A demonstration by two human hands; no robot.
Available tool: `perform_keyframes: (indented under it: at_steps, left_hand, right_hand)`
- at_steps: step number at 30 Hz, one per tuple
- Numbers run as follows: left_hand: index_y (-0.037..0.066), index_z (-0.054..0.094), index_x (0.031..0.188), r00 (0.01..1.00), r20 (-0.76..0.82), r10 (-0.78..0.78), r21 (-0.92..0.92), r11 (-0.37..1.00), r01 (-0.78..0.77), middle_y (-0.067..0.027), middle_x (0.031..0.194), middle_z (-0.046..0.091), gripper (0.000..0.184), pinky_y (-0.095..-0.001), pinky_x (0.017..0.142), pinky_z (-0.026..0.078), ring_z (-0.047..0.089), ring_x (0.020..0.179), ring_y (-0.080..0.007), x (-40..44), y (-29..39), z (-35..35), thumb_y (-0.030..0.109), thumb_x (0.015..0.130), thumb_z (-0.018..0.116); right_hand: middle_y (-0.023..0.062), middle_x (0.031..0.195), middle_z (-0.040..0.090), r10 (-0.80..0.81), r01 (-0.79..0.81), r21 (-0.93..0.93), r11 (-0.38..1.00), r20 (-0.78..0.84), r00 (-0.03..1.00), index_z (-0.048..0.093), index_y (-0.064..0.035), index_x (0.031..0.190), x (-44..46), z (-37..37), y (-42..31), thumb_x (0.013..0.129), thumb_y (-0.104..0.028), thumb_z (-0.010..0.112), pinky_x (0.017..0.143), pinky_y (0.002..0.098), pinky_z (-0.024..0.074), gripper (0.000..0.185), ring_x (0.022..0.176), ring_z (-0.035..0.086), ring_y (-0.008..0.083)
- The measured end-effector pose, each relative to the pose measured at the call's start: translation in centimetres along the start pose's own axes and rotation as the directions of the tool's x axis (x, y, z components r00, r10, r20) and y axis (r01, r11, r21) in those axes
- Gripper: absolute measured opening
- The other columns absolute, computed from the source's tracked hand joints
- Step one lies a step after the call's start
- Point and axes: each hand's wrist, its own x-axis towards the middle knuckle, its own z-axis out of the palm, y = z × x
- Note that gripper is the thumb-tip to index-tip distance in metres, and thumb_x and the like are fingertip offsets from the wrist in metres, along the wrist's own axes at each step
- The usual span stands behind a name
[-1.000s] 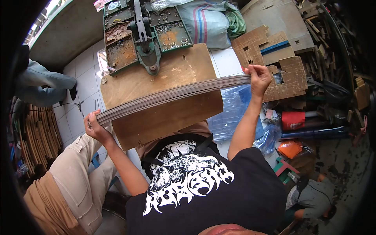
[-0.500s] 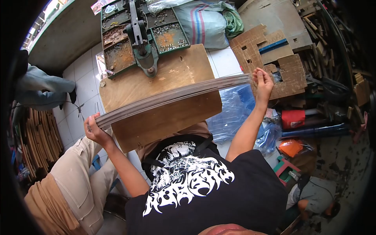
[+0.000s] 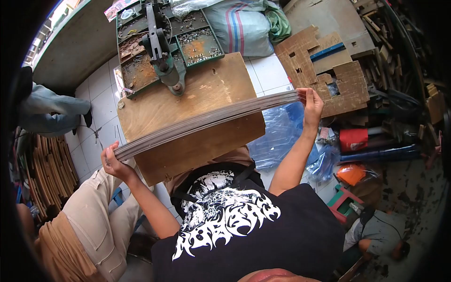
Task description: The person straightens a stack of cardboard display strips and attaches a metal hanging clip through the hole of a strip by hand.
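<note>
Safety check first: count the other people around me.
3: a person in blue trousers at far left, a person in beige trousers at lower left, and a person in a grey shirt at lower right. Others may be hidden at the dark edges.

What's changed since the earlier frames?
Right hand: it pinched the right end of the strip bundle, then the fingers rose; now they're lower, curled at that end. No clear release.
Press and parts tray sit slightly further left in view, possibly just camera motion.
Same: left hand grips the left end; bundle spans above the board.
</note>
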Motion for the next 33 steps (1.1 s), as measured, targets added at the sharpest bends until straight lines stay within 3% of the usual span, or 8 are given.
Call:
perform_keyframes:
  at_steps: [7,18,25,30,33]
  left_hand:
    - [-0.003,0.060,0.088,0.999,0.009,0.032,-0.023,0.999,-0.032,-0.0143,0.085,0.066,0.023,-0.0398,0.090,0.048,0.064,0.089,-0.0259,-0.1,-0.5,-0.3,0.017,0.092,0.051]
    - [-0.003,0.061,0.090,0.999,0.006,0.036,-0.042,0.998,-0.036,-0.0136,0.084,0.065,0.023,-0.0406,0.091,0.048,0.064,0.088,-0.0260,-0.1,-0.7,-0.3,0.017,0.092,0.051]
    - [-0.003,0.060,0.090,0.999,0.006,0.035,-0.027,0.999,-0.035,-0.0136,0.084,0.065,0.023,-0.0407,0.090,0.048,0.064,0.088,-0.0263,0.0,-0.8,-0.2,0.018,0.093,0.051]
    - [-0.003,0.060,0.090,1.000,0.004,0.023,-0.016,1.000,-0.023,-0.0134,0.084,0.065,0.023,-0.0408,0.090,0.048,0.064,0.089,-0.0267,-0.1,-0.5,-0.1,0.018,0.093,0.051]
    - [-0.003,0.060,0.090,1.000,-0.001,0.021,-0.017,1.000,-0.021,-0.0133,0.085,0.065,0.023,-0.0407,0.091,0.048,0.064,0.089,-0.0267,-0.1,-0.4,0.0,0.018,0.093,0.051]
  right_hand:
    - [0.0070,0.091,0.070,-0.014,0.016,-0.063,0.998,0.039,0.999,0.071,0.0008,0.100,0.6,0.0,0.2,0.103,-0.037,0.050,0.077,0.0279,0.0499,0.044,0.085,0.063,0.0132]
    - [0.0041,0.087,0.070,0.010,-0.004,-0.136,0.991,0.043,0.999,0.073,0.0003,0.102,1.0,0.0,-0.6,0.102,-0.032,0.052,0.071,0.0244,0.0458,0.039,0.081,0.060,0.0096]
    - [0.0054,0.089,0.071,-0.014,0.026,-0.227,0.974,0.056,0.998,0.073,0.0006,0.104,0.7,0.1,-1.8,0.102,-0.031,0.053,0.073,0.0244,0.0462,0.038,0.084,0.063,0.0106]
    - [0.0054,0.091,0.071,-0.021,0.035,-0.139,0.990,0.103,0.994,0.071,0.0016,0.107,1.0,-0.4,-1.6,0.094,-0.010,0.063,0.075,0.0220,0.0490,0.019,0.085,0.065,0.0099]
    - [0.0041,0.090,0.071,-0.005,0.022,-0.162,0.987,0.104,0.995,0.070,0.0017,0.106,0.9,-0.6,-1.8,0.089,-0.002,0.068,0.074,0.0208,0.0496,0.018,0.082,0.064,0.0081]
